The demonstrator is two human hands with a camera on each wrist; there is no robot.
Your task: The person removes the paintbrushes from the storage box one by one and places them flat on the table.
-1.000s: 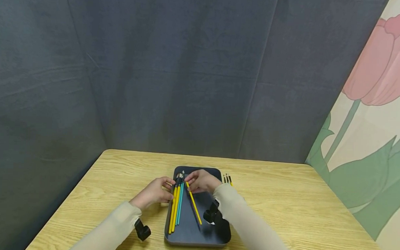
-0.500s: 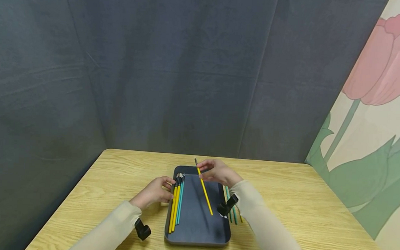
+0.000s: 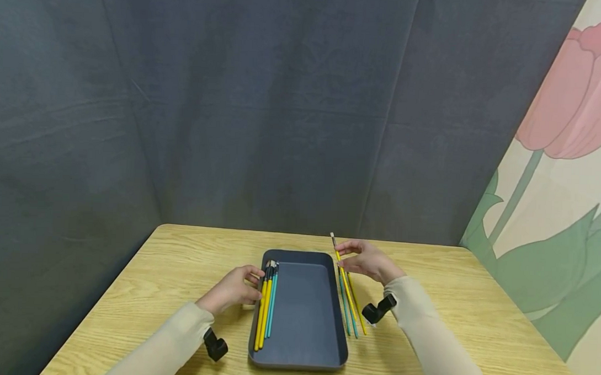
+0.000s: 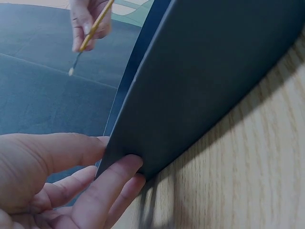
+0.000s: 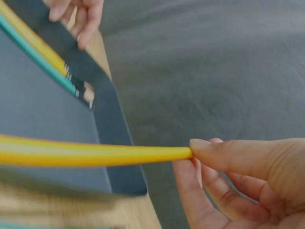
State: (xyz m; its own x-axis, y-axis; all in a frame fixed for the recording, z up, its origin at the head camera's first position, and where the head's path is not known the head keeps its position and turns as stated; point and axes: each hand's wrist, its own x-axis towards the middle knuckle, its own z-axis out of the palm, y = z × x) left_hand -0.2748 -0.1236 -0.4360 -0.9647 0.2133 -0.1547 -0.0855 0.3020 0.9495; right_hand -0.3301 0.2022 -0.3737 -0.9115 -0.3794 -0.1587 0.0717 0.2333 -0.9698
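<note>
My left hand [image 3: 231, 290] grips the left side wall of a dark grey tray [image 3: 308, 314]. In the left wrist view the thumb is at the rim and fingertips lie against the outer wall [image 4: 200, 81]. Several paintbrushes [image 3: 264, 318], yellow and teal, lie side by side along the tray's left inside, bristles toward the far end. Beyond the tray's right edge, my right hand [image 3: 366, 260] pinches a yellow paintbrush [image 5: 95, 153] between thumb and fingers, near its ferrule. Its pale bristles point up and away, and its handle slants down over the brushes beside the tray.
Teal and yellow paintbrushes [image 3: 347, 310] lie on the wooden table [image 3: 204, 250] along the tray's right side, partly overlapped by the held one. A dark grey curtain [image 3: 283, 126] hangs behind the table, and a tulip-patterned panel [image 3: 554, 180] stands at the right.
My right hand has lifted the yellow paintbrush out of the tray and carried it right, past the tray's right edge. My left hand has stayed at the left wall.
</note>
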